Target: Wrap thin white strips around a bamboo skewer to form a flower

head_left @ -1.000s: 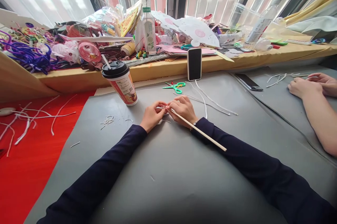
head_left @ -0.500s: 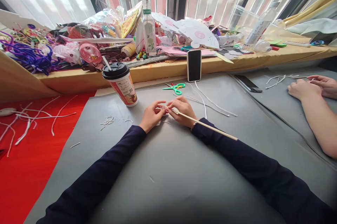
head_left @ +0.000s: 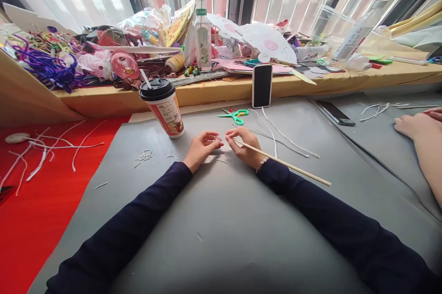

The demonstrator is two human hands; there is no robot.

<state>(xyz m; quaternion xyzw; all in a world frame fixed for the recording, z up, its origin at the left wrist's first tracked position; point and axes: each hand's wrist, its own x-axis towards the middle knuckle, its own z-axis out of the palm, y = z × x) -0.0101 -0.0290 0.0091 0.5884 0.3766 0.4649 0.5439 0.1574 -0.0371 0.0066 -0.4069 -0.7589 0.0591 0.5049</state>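
My left hand [head_left: 201, 148] and my right hand [head_left: 245, 145] meet over the grey mat [head_left: 221, 220], fingertips almost touching. The left pinches a tiny white wiry piece [head_left: 217, 138]. The right grips the near end of a long thin wooden stick [head_left: 286, 163], which slants away to the right over my sleeve. Both hands are closed in pinches. Short white snippets [head_left: 145, 156] lie to the left of my hands.
A lidded paper cup with a straw [head_left: 163, 108] stands left of my hands. Green scissors [head_left: 235, 115], white cords [head_left: 276, 132] and an upright phone [head_left: 262, 85] lie behind. Another person's hand [head_left: 412, 126] rests at the right by a flat phone [head_left: 335, 112]. The craft-cluttered ledge [head_left: 214, 91] runs along the back.
The stick's far end has swung up and to the right, from pointing toward me to lying flatter across the mat. My hands have parted slightly. The camera view shifted a little.
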